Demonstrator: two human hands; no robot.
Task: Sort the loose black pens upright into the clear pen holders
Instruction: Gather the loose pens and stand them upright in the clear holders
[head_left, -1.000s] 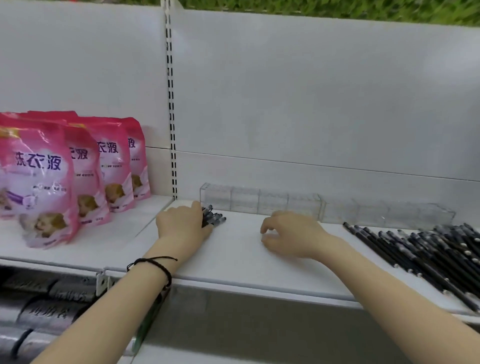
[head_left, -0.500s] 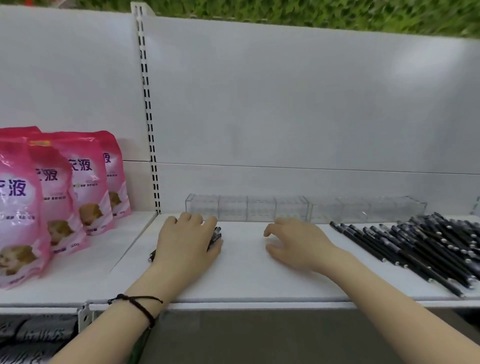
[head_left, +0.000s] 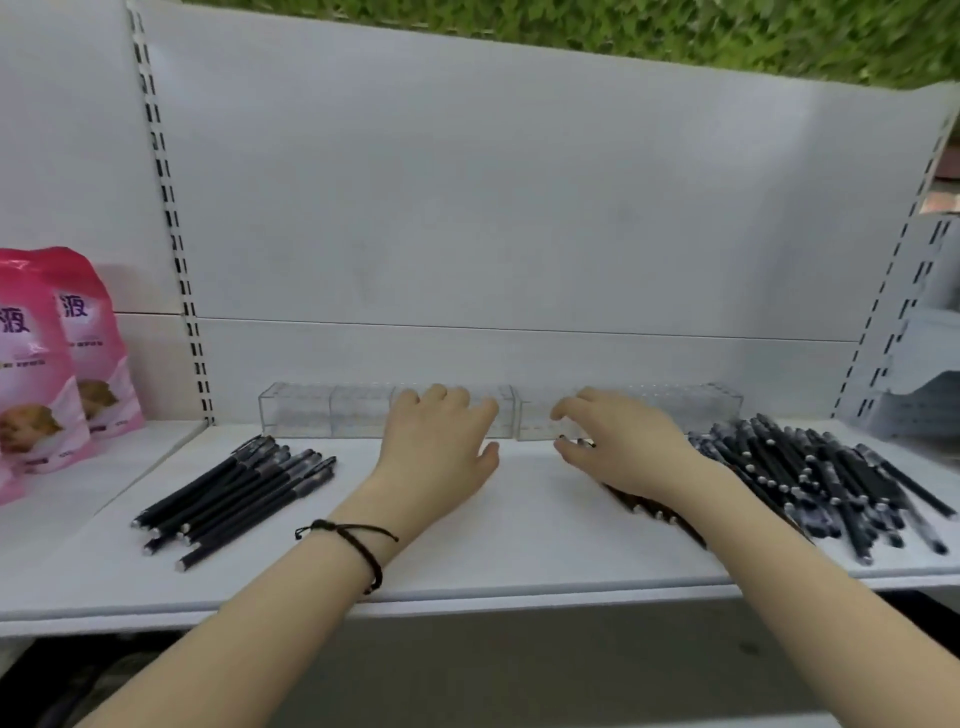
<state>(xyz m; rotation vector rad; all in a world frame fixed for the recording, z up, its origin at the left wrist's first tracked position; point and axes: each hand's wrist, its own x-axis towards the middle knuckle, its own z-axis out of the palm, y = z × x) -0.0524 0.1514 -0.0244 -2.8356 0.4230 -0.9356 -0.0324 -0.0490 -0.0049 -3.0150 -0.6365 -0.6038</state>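
At the back of the white shelf (head_left: 519, 551), across the middle of the frame, a row of clear pen holders (head_left: 322, 415) stands against the rear panel (head_left: 519, 208). Both hands reach toward it from the lower edge.

The left hand (head_left: 441, 441), a dark cord bracelet (head_left: 358, 545) on its wrist, sits just in front of the holders. Its fingers are spread and relaxed, its grip is apart and it holds nothing. The right hand (head_left: 623, 447) is beside it, fingers arched and thumb held away from them, so its grip is apart too. Its palm and wrist lie over a few black pens (head_left: 654, 512), and a dark tip pokes out by the thumb.

Lower left of the hands, a small bunch of black pens (head_left: 234, 499) lies flat, side by side and slanting toward the holders. At the right of the frame a bigger heap of pens (head_left: 831, 483) lies criss-crossed on the shelf, near the right-hand end of the holders.

On the next shelf section, at the far left, stand pink pouches (head_left: 52, 364). Green foliage (head_left: 623, 26) shows along the top edge.
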